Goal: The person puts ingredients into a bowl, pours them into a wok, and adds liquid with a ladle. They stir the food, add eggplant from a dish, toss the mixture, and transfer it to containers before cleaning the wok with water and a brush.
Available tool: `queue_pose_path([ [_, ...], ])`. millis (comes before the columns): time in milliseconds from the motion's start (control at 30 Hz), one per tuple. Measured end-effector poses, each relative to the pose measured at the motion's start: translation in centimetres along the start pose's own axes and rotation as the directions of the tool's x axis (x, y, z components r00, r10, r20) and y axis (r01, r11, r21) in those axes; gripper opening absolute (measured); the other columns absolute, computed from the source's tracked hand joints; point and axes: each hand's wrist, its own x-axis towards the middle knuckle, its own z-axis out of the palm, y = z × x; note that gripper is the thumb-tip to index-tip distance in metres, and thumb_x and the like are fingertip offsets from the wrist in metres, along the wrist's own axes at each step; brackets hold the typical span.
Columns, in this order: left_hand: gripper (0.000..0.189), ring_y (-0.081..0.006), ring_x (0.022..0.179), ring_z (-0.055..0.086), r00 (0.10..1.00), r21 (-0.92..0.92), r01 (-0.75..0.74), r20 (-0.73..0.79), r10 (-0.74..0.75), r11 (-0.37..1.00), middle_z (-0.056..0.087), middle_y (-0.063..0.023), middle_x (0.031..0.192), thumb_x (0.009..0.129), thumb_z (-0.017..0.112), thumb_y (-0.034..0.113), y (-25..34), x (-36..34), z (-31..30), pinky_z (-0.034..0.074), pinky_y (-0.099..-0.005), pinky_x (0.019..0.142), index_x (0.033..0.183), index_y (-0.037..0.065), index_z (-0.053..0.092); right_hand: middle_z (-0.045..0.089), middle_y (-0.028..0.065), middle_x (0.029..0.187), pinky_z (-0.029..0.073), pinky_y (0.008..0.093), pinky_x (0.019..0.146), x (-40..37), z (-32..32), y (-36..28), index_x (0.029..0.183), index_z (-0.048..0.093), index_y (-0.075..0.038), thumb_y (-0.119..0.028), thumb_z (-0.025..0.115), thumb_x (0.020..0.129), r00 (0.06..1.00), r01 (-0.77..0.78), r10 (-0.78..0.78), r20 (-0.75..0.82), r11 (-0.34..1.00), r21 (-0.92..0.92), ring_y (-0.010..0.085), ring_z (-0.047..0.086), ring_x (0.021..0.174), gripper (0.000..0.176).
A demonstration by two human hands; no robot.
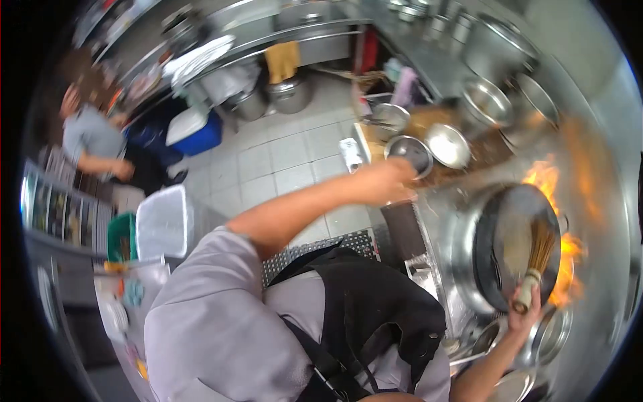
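Right hand point(524, 315) closed round bamboo brush point(539, 251), bristles down in wok point(507, 221) | left hand point(400, 182) at metal bowl point(410, 153) (grip unclear) | risk: flames point(545, 177) lapping the rim could scorch bristles or fingers.

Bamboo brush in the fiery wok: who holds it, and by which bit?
The right hand grips the bamboo wok brush by the bound handle end; its bristles fan out inside the wok.

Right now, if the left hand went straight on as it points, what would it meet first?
Probably the small round steel bowl just beyond the left hand, though depth is unclear.
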Motion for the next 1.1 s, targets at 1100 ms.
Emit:
queue_pose_path([
  [1100,0.031,-0.0443,0.079,0.061,0.268,0.376,0.924,-0.774,-0.573,-0.075,0.063,-0.0243,0.087,0.084,0.062,0.028,-25.5,-56.3,-31.5,0.047,-0.055,0.073,0.087,-0.003,0.064,0.069,0.0281,0.104,0.052,0.0495,0.085,17.0,11.8,-3.7,0.109,0.07,0.001,-0.049,0.058,0.091,0.97,0.145,0.009,0.243,-0.824,-0.548,0.0431,0.066,0.099,0.054],
])
